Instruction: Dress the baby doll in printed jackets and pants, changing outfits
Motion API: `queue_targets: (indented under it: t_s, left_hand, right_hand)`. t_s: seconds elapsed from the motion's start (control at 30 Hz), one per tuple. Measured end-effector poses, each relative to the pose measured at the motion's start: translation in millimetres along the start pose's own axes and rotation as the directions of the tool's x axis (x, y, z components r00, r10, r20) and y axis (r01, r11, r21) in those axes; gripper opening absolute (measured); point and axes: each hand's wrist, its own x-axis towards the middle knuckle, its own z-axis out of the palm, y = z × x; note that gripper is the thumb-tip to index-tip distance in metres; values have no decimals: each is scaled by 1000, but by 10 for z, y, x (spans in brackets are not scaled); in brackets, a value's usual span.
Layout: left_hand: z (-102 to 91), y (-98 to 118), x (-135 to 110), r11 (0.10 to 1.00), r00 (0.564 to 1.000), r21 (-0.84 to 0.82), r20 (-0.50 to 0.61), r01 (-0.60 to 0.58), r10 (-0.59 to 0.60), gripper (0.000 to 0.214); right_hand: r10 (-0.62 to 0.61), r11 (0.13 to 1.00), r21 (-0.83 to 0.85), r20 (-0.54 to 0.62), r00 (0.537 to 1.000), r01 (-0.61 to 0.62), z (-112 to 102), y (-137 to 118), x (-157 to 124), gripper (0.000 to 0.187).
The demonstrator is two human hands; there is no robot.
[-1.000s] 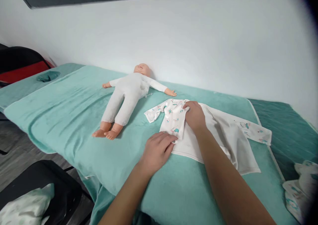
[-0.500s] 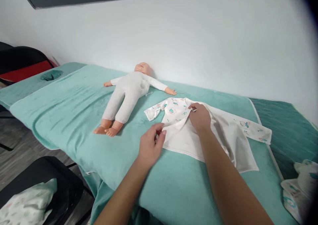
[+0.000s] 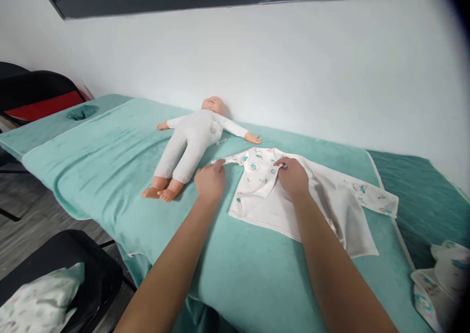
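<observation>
A white baby shirt [image 3: 264, 214] with a teal and red print lies spread open on the green-covered bed [image 3: 253, 284], its plain inside showing over much of it. My left hand [image 3: 211, 180] is closed on the end of the shirt's left sleeve. Near the neckline, my right hand [image 3: 293, 175] pinches the edge of the printed front panel. Beyond the shirt, a baby doll [image 3: 198, 132] with a white cloth body lies on its back, arms spread and head toward the wall.
A black chair [image 3: 99, 274] at the lower left bears a printed cloth [image 3: 40, 298]. More printed cloth [image 3: 446, 279] is bundled at the lower right. The wall [image 3: 293, 73] runs along the bed's far side, with a red and black chair [image 3: 44, 105] at the far left.
My left hand has moved up and left from the shirt's lower front edge to the sleeve end. The front panel's corner now lies flatter. My right hand keeps its pinch near the neckline.
</observation>
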Motion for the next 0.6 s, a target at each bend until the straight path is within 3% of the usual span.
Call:
queue_targets:
  t_s: [0.1,0.2,0.3,0.37,0.47,0.6]
  left_hand:
    - [15,-65,55,998,995,-55,-101,-4,-1,42]
    - [15,-81,47,989,992,-150,-124,-2,-16,47]
    - [-31,-51,-25,961,986,-275,-163,-10,-37,38]
    - [-92,-8,-136,922,994,-385,-109,-38,-5,27]
    - [-208,84,-415,856,976,-506,109,-107,187,23]
    - [-322,185,-804,877,918,-419,199,-237,343,30]
  right_hand:
    - [5,1000,-7,10,1000,-5,-7,-6,4,34]
    - [19,1000,-20,33,999,-19,-17,-27,1,34]
    - [29,999,-23,47,998,-28,-26,-44,4,33]
    - [39,999,-8,55,998,-38,-33,-47,15,32]
    - [50,998,38,58,997,-52,-51,-44,39,30]
    - [57,981,184,63,996,-68,-58,-66,63,27]
